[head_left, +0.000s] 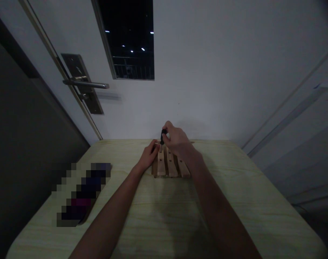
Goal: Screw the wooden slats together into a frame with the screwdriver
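Observation:
My right hand (177, 138) is closed around the black handle of a screwdriver (163, 136), which stands nearly upright. Its lower end meets the far part of the leftmost light wooden slat (161, 167). Several such slats, with small dark holes, lie side by side on a darker wooden base (154, 171). At the far left corner of that piece, my left hand (149, 156) is closed on the edge, thumb close to the screwdriver's tip. My right hand and forearm partly cover the slats on the right.
The piece lies on a pale wood-grain table (142, 219) against a white door (207, 90). A metal door handle (85, 84) juts out at the upper left, beside a dark window (128, 39). A pixelated dark flat object (88, 187) lies on the table's left.

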